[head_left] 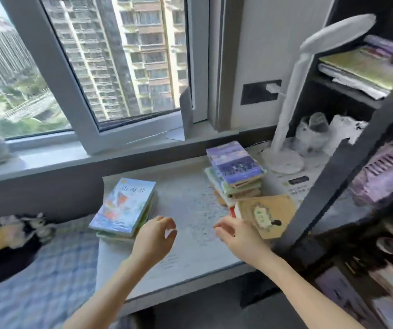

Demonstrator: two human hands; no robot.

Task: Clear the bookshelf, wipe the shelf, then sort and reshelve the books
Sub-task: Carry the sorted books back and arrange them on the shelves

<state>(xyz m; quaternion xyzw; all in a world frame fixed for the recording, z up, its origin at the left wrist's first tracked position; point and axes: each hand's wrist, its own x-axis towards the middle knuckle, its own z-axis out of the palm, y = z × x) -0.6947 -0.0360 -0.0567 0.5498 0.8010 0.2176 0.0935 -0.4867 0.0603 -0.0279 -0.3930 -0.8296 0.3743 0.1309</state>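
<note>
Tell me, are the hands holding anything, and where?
The left hand holds nothing. The right hand covers the near corner of the tan paperback book; whether it grips it cannot be told.

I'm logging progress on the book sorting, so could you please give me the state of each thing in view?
Left hand: loosely curled, holding nothing.
Right hand: loosely curled, holding nothing visible.
Blue book pile: short, flat on the desk.
Tall book stack: flat, unevenly stacked.
Tan book: lying askew at the tall stack's base.
Desk lamp: upright.
White plug: in the wall socket.
</note>
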